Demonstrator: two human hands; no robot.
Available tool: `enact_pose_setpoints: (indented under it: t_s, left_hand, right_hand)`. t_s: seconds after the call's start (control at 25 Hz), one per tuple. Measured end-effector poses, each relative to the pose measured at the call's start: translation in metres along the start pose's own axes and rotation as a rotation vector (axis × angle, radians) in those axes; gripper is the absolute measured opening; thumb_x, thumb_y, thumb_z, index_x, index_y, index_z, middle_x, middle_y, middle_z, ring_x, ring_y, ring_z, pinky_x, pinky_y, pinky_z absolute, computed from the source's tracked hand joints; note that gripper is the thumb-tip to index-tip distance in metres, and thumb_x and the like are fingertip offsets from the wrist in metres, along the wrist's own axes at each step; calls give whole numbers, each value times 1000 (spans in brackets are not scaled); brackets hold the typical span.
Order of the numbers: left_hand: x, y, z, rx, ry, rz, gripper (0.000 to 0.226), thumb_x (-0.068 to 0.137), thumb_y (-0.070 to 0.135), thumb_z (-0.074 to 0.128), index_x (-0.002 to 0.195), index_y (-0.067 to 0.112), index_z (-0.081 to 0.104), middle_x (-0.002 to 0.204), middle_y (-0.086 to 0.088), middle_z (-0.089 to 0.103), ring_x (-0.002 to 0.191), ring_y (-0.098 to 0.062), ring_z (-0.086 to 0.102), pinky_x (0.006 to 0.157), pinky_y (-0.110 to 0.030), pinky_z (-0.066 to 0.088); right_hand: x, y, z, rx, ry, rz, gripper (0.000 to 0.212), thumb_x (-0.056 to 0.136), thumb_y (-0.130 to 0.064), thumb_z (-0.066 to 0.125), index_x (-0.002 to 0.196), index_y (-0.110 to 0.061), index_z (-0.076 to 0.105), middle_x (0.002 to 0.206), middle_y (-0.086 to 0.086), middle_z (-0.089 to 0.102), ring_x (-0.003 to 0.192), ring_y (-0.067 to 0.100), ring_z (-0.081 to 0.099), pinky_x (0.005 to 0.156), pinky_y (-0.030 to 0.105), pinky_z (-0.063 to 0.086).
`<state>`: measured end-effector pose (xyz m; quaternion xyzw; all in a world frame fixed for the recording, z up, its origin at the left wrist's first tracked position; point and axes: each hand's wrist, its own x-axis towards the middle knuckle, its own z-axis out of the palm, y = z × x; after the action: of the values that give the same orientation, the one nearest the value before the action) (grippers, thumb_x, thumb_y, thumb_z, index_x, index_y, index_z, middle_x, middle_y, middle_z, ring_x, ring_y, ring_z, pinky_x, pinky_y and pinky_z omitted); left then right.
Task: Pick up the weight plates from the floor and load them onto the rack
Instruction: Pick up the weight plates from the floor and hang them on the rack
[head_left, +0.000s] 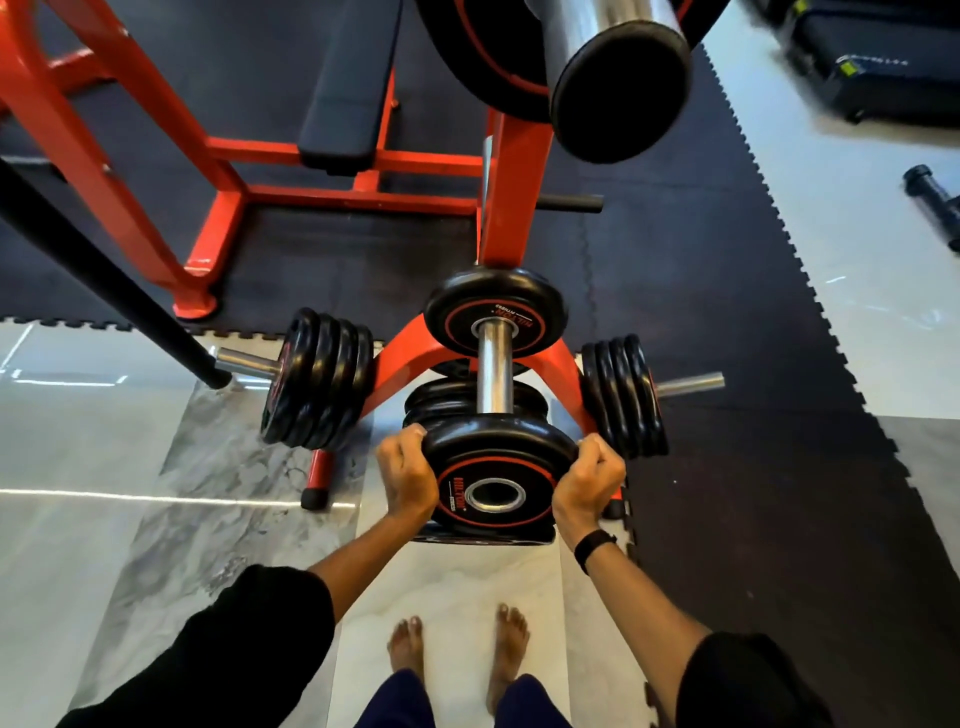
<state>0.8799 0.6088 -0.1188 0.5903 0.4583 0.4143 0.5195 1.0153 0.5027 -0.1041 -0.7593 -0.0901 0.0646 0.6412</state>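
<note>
Marble-look floor tiles (130, 457) meet black interlocking mats (727, 493) under a red plate rack (410, 358). Fingers (413, 432) of the left hand (408, 478) curl over one edge of a black weight plate (496, 460); the right hand (587, 480) clamps the opposite edge — a two-sided hold, presumably to keep the bore level with the chrome peg (493, 364) just beyond it; the plate is off the floor, not yet on the peg; side pegs carry plate stacks (317, 379); bare feet (457, 649) stand below.
</note>
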Motion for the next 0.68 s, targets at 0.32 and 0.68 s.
enact_pose_setpoints:
  t_s: [0.32,0.68]
  left_hand:
    - [53,-1,6,205,-163,189,37,93,39,26,75,19,50,67,-3,54,65,-13,54,62,-32,41]
    - [141,55,48,292,-116,-674,81,96,68,11,151,10,7,95,-15,63,73,-35,69,72,-44,60]
  right_hand:
    - [42,9,14,-141,-204,-124,29,86,-27,31,68,-10,46,67,7,49,64,21,49,60,38,38]
    - [123,-61,85,-127,-244,695,68,100,-56,28,147,-9,14,128,20,57,93,37,68,60,43,56]
